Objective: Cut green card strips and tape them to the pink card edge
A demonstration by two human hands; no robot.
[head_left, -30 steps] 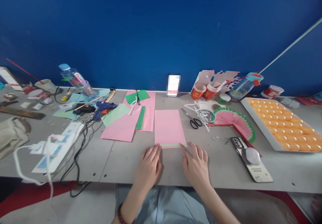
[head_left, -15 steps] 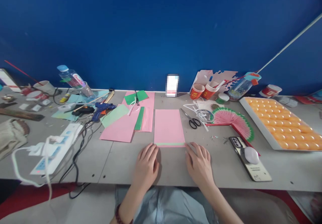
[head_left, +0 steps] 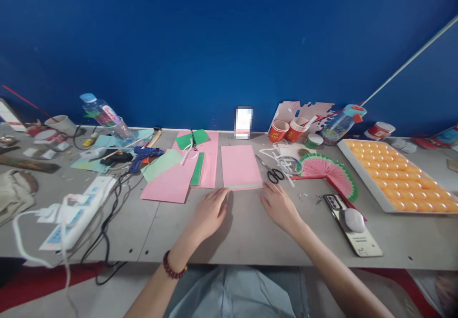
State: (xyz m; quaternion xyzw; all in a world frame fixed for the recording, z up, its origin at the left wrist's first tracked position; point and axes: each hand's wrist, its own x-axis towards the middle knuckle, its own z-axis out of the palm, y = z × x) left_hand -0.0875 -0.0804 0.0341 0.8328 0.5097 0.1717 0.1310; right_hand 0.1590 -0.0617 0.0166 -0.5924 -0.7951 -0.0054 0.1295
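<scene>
A pink sheet of paper (head_left: 241, 166) lies on the grey table in front of me, a pale green strip along its near edge. My left hand (head_left: 211, 208) reaches to the sheet's near left corner, fingers stretched forward and thumb apart from the fingertips. At the near right corner, my right hand (head_left: 279, 207) has its fingertips against the edge, thumb also apart. Neither hand shows a pinch on the paper. Black-handled scissors (head_left: 275, 175) lie just beyond my right hand. More pink paper (head_left: 170, 184) and a pale green sheet (head_left: 161, 164) lie left of the sheet.
A blue glue gun (head_left: 145, 156), cables and a power strip (head_left: 77, 213) occupy the left side. To the right are a phone (head_left: 359, 239), a pink-and-green paper fan (head_left: 331, 175) and a tray of orange balls (head_left: 400, 177). Red paper cups (head_left: 279, 131) stand by the blue wall.
Both hands have moved forward, away from me, and the pink sheet has shifted the same way, turning slightly. More of my forearms and the bracelet on my left wrist shows.
</scene>
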